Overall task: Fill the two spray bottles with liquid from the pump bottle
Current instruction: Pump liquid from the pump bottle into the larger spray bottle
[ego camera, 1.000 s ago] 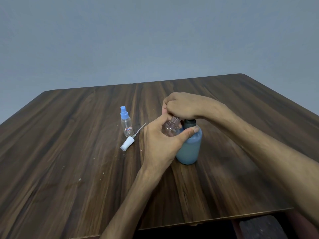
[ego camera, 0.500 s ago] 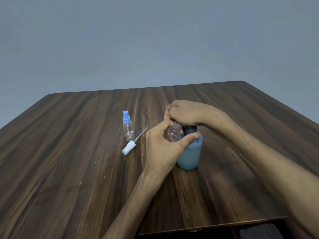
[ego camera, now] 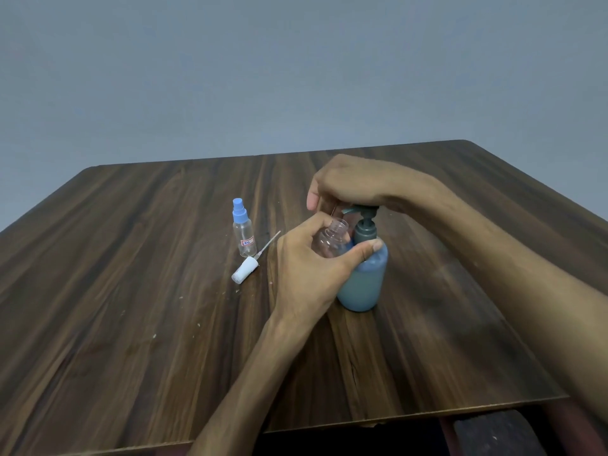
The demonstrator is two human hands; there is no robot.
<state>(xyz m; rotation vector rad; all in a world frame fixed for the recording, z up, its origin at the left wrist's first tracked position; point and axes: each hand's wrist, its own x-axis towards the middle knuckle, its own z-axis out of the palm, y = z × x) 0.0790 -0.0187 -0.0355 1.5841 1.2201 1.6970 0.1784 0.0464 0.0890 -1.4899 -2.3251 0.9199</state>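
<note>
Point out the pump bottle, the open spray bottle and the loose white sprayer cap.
pump bottle (ego camera: 362, 284): head view, on its blue body.
open spray bottle (ego camera: 337, 227): head view, on its threaded neck.
white sprayer cap (ego camera: 245, 274): head view, on the cap's side.

The left hand (ego camera: 309, 268) grips an uncapped clear spray bottle (ego camera: 330, 241) against the pump bottle (ego camera: 363, 278), its mouth below the spout. The right hand (ego camera: 348, 185) rests on the pump head (ego camera: 362, 210). Left of both hands stand a capped spray bottle (ego camera: 244, 233) and a loose white sprayer cap (ego camera: 245, 274) (lying flat, tube attached).
</note>
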